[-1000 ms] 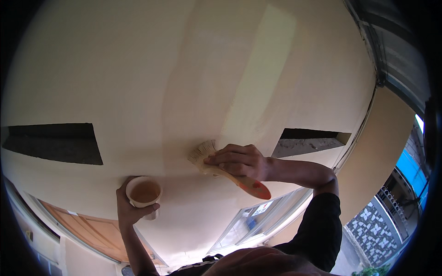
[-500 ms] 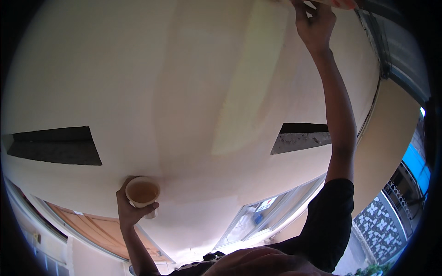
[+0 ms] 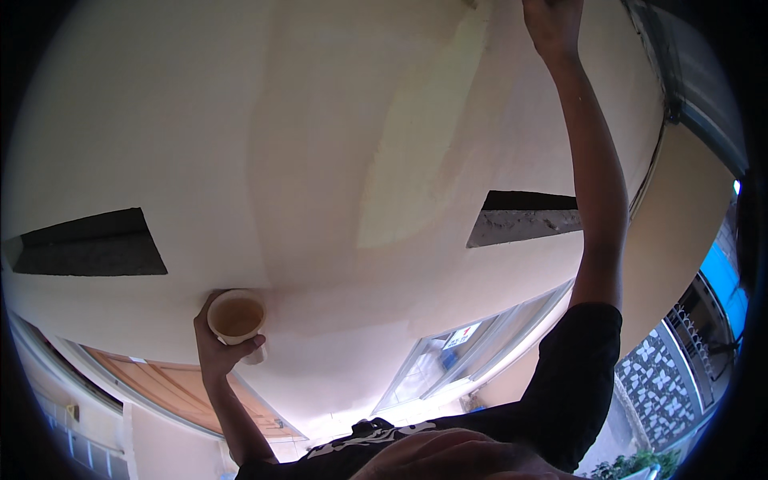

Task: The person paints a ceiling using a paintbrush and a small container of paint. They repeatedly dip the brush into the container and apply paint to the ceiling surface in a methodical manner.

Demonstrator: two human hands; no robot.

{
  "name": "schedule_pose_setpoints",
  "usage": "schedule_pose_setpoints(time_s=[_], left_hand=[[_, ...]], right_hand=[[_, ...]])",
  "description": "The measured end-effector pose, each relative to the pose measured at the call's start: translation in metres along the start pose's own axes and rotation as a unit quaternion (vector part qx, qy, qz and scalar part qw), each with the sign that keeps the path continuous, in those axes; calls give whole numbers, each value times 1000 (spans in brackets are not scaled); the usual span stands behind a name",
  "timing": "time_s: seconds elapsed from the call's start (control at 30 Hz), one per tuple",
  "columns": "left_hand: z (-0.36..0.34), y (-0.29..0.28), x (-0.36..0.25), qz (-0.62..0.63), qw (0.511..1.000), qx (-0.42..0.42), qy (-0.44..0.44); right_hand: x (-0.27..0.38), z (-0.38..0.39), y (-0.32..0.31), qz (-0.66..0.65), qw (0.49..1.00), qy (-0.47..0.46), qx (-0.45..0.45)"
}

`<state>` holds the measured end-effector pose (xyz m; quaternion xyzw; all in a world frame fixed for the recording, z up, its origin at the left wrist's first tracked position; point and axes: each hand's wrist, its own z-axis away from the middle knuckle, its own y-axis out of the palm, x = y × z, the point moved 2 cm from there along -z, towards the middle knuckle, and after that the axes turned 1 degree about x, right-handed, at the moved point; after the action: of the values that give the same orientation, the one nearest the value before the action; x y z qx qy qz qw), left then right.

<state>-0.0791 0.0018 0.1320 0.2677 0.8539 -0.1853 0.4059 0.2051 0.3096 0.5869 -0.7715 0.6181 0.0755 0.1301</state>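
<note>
My left hand (image 3: 214, 344) is wrapped round a pale round tub (image 3: 237, 314), its thumb at the rim. Tan-coloured liquid or residue shows inside. The tub is beside a large beige painted surface (image 3: 320, 160). At the top edge, my right hand (image 3: 554, 28) reaches up with its fingers curled. The picture cuts off the fingertips and whatever they hold. To the left of that hand a paler, yellowish streak (image 3: 416, 136) runs down the surface. A small brown tip (image 3: 472, 3) shows at the upper edge above the streak; what it belongs to is out of view.
Two dark recessed openings, one at left (image 3: 92, 244) and one behind my right forearm (image 3: 520, 220), break the surface. Below are an orange-brown door (image 3: 160, 384) and a glazed window (image 3: 436, 364). A patterned gate panel (image 3: 656, 388) and green leaves (image 3: 632, 464) stand at lower right.
My right hand has gone higher, its fingertips now out of the picture, along with the pale, red-ended thing by them. The tub and left hand appear slightly higher and further left.
</note>
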Motion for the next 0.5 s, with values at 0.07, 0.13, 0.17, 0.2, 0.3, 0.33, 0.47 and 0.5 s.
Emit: schedule_pose_setpoints(time_s=[0.07,0.13,0.17,0.2,0.3,0.33,0.47,0.5], left_hand=[[3,-1,0,2,1000,-16,-11],[4,-3,5,1,1000,-4,-17],[5,-5,8,0,1000,2,-20],[9,-10,9,-8,1000,-2,-19],[6,-11,14,-12,1000,15,-20],[6,-12,16,-14,999,19,-31],[-4,-5,29,8,999,36,-16],[-2,-8,32,8,999,31,-21]], right_hand=[[-7,-21,-16,-4,1000,-7,-26],[-1,-29,-16,-12,998,-18,-54],[1,-19,-13,-37,997,-1,-62],[22,0,7,-71,995,14,-71],[12,27,22,-107,990,50,-76],[-1,33,24,-117,988,62,-77],[-15,-11,-47,20,983,78,-164],[-12,-15,-49,-4,982,80,-173]])
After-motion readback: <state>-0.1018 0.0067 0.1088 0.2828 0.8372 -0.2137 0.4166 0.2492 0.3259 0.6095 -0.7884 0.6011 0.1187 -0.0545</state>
